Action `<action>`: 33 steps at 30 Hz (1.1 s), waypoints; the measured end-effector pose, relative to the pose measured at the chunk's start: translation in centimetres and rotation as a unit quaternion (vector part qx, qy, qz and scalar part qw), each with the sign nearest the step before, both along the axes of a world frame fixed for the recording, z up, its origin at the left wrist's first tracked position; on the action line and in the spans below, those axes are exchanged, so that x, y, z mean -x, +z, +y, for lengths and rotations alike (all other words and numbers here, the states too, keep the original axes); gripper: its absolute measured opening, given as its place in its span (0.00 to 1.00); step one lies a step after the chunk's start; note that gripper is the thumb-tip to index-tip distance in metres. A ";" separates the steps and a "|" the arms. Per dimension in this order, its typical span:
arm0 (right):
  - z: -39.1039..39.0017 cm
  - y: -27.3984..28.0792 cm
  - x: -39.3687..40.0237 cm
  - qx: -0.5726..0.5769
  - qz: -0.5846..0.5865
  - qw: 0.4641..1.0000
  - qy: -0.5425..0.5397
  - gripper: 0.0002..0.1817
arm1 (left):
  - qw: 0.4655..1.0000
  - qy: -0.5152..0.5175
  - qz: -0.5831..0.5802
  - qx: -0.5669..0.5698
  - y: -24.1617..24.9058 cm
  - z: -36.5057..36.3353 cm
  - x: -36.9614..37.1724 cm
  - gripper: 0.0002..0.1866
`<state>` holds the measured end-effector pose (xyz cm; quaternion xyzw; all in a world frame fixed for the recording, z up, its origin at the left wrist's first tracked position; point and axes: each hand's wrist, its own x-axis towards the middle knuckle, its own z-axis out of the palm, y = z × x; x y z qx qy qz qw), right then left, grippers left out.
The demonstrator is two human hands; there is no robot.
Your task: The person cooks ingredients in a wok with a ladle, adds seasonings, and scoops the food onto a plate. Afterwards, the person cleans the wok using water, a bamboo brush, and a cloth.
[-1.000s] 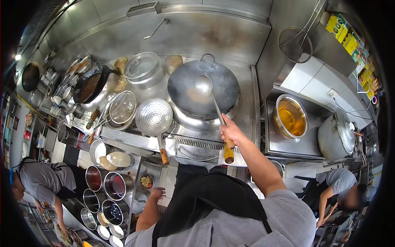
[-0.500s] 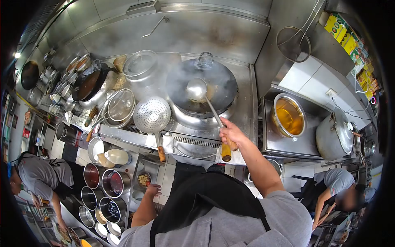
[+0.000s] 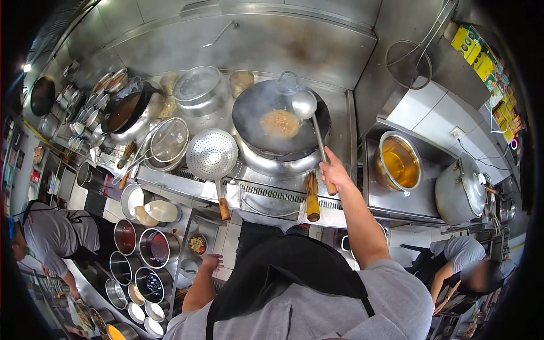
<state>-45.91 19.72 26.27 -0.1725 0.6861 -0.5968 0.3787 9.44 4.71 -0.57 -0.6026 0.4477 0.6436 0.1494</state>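
My right hand (image 3: pixel 334 171) is wrapped round the handle of a metal ladle (image 3: pixel 305 105), whose bowl is over the back right part of a black wok (image 3: pixel 249 107). Minced food (image 3: pixel 280 123) lies in the middle of the wok, with steam rising from it. My left hand (image 3: pixel 211 263) hangs low beside my apron, near a small bowl of chopped food (image 3: pixel 197 245); its fingers are partly bent and I cannot make out anything in them. A bamboo brush (image 3: pixel 313 204) with a yellow handle stands just left of the ladle's handle.
Left of the wok are a perforated skimmer (image 3: pixel 212 153), a strainer (image 3: pixel 169 139) and a second wok (image 3: pixel 122 116). On the right are a bowl of oil (image 3: pixel 400 161) and a lidded pot (image 3: pixel 462 187). People work at far left (image 3: pixel 62 232) and far right (image 3: pixel 458 255).
My right hand has moved the ladle right and back, away from the food, which now shows spread in the wok. The left hand has barely moved.
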 end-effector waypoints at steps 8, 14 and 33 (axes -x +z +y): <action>-0.2 0.5 -0.8 -0.065 0.036 0.996 0.044 0.43 | 0.999 -0.015 -0.029 0.014 0.0 -0.3 0.2 0.22; -2.0 -1.2 -0.8 -0.080 0.051 0.992 0.087 0.41 | 0.997 -0.063 -0.037 0.003 -0.5 -1.2 2.3 0.22; -3.8 -5.6 3.6 -0.252 0.366 0.881 0.164 0.42 | 0.996 -0.065 -0.067 -0.001 -0.3 1.6 -0.1 0.20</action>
